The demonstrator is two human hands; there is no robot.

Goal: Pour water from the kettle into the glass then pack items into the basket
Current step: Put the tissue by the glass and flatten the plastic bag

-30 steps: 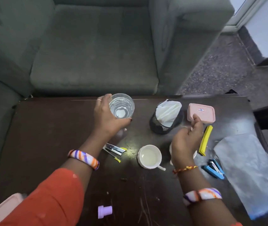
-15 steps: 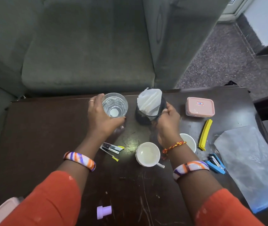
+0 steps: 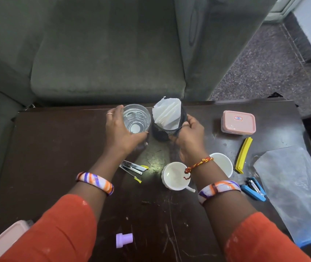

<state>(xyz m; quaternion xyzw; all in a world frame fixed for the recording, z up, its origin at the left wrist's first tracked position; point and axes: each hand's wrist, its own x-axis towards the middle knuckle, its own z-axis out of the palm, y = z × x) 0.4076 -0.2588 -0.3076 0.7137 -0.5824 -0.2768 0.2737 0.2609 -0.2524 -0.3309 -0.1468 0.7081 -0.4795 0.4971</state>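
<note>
A clear glass (image 3: 136, 118) holding water stands near the far edge of the dark table (image 3: 56, 148). My left hand (image 3: 121, 131) grips it from the left side. Right beside it stands a black mesh basket (image 3: 165, 131) with white paper (image 3: 167, 114) sticking out of it. My right hand (image 3: 189, 137) grips the basket's right side. No kettle is in view.
Two white cups (image 3: 175, 175) (image 3: 222, 163) sit under my right forearm. A silver stapler (image 3: 132, 167), blue stapler (image 3: 254, 189), yellow clip (image 3: 243, 155), pink lidded box (image 3: 238, 122), purple piece (image 3: 124, 240), plastic bag (image 3: 294, 186) and another pink box (image 3: 8, 237) lie around. A grey sofa (image 3: 103, 53) lies beyond.
My right hand left the cup area, took hold of the mesh basket and slid it left, next to the glass. My left hand stayed on the glass.
</note>
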